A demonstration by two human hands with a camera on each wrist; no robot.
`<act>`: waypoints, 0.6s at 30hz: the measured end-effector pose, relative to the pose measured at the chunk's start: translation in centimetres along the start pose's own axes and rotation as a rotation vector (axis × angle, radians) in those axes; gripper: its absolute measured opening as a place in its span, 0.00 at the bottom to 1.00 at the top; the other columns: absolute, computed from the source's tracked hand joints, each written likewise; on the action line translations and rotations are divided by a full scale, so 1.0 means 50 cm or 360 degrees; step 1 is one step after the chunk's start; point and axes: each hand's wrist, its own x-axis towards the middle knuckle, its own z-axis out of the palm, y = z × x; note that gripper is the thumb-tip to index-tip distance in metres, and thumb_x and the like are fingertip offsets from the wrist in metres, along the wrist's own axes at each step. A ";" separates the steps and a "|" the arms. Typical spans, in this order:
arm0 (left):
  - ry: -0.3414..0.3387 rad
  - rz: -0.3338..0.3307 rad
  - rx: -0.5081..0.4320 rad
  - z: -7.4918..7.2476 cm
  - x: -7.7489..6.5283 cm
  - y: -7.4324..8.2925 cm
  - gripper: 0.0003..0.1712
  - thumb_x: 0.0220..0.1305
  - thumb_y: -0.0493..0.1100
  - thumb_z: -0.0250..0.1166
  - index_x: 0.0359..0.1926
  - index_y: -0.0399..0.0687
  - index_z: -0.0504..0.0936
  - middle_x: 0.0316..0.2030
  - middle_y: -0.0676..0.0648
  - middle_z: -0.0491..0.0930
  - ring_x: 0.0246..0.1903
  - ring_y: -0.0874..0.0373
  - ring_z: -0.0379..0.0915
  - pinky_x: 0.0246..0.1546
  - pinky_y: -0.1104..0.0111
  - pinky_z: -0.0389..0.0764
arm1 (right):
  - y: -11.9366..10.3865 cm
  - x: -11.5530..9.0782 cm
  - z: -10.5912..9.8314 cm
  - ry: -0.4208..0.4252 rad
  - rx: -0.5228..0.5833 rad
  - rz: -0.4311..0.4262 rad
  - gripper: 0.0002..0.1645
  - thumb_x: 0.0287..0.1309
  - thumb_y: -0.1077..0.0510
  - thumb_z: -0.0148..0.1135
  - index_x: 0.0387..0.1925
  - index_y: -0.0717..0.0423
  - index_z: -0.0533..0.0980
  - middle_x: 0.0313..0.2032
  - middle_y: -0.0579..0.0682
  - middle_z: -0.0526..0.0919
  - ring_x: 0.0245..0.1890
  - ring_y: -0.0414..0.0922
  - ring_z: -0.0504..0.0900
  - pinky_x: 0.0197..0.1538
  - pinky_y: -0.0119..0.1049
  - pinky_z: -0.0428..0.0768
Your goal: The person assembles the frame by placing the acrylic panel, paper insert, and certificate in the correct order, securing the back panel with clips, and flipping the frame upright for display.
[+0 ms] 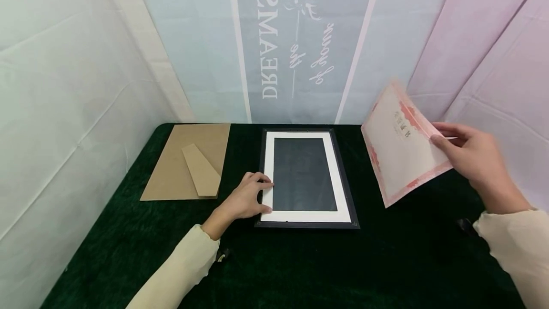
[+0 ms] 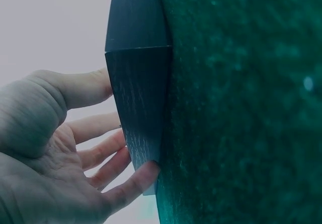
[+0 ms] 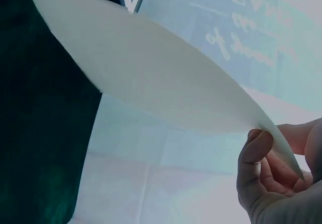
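A black picture frame (image 1: 353,213) lies flat on the dark green cloth, with a white mat (image 1: 300,216) inside it around a dark middle. My left hand (image 1: 246,197) rests on the frame's left side. Its fingers and thumb look fairly straight; in the left wrist view the little finger touches the frame's outer side (image 2: 136,93). To the right, my right hand (image 1: 476,151) holds up a pink-bordered paper certificate (image 1: 407,151), pinched at its right edge between thumb and fingers. The sheet is tilted and bowed, and its plain back (image 3: 151,73) faces the right wrist camera.
Left of the frame lies a brown backing board (image 1: 184,156) with a tapered easel stand (image 1: 201,173) on it. Dark green cloth (image 1: 300,271) covers the table. Printed fabric (image 1: 300,61) hangs behind, and white fabric (image 1: 77,85) closes the left side.
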 end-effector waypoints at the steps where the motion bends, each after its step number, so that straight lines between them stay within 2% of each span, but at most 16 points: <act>1: -0.0002 0.0000 0.0000 0.000 0.000 0.000 0.37 0.52 0.48 0.78 0.64 0.47 0.78 0.64 0.48 0.71 0.65 0.50 0.57 0.62 0.55 0.73 | -0.007 -0.002 0.003 0.0010 0.0001 -0.0025 0.32 0.67 0.43 0.59 0.63 0.59 0.75 0.29 0.07 0.70 0.28 0.14 0.72 0.25 0.22 0.74; 6: -0.0012 -0.0023 -0.0009 -0.002 -0.001 0.002 0.38 0.52 0.48 0.78 0.64 0.48 0.78 0.64 0.49 0.70 0.65 0.50 0.57 0.61 0.55 0.74 | -0.034 -0.007 0.031 0.0015 0.0053 -0.0130 0.27 0.67 0.46 0.61 0.60 0.59 0.77 0.29 0.11 0.72 0.28 0.16 0.73 0.26 0.20 0.74; 10: -0.0018 -0.0044 -0.0014 -0.003 0.000 0.004 0.38 0.52 0.48 0.78 0.65 0.49 0.77 0.65 0.49 0.70 0.66 0.51 0.57 0.61 0.55 0.74 | -0.052 -0.013 0.058 -0.0018 0.0129 -0.0166 0.25 0.67 0.48 0.61 0.60 0.58 0.77 0.31 0.13 0.74 0.30 0.16 0.75 0.29 0.18 0.74; 14: -0.0013 -0.0046 -0.0019 -0.002 0.000 0.003 0.38 0.53 0.48 0.78 0.65 0.49 0.77 0.65 0.50 0.70 0.66 0.51 0.57 0.61 0.55 0.74 | -0.071 -0.019 0.084 -0.0043 0.0144 -0.0175 0.25 0.67 0.47 0.62 0.60 0.55 0.77 0.33 0.16 0.75 0.31 0.18 0.76 0.29 0.21 0.76; 16: -0.0010 -0.0039 -0.0022 -0.001 0.000 0.003 0.38 0.52 0.48 0.78 0.65 0.49 0.78 0.65 0.50 0.70 0.66 0.51 0.57 0.61 0.55 0.74 | -0.078 -0.023 0.098 -0.0075 0.0142 -0.0178 0.25 0.67 0.47 0.61 0.61 0.54 0.77 0.35 0.23 0.78 0.31 0.20 0.77 0.28 0.24 0.77; 18: -0.0007 -0.0036 -0.0024 0.000 0.001 0.002 0.37 0.52 0.48 0.78 0.64 0.49 0.78 0.65 0.50 0.70 0.66 0.51 0.57 0.61 0.55 0.74 | -0.085 -0.027 0.112 -0.0107 0.0128 -0.0182 0.26 0.68 0.46 0.60 0.62 0.53 0.76 0.40 0.34 0.83 0.32 0.21 0.77 0.28 0.25 0.78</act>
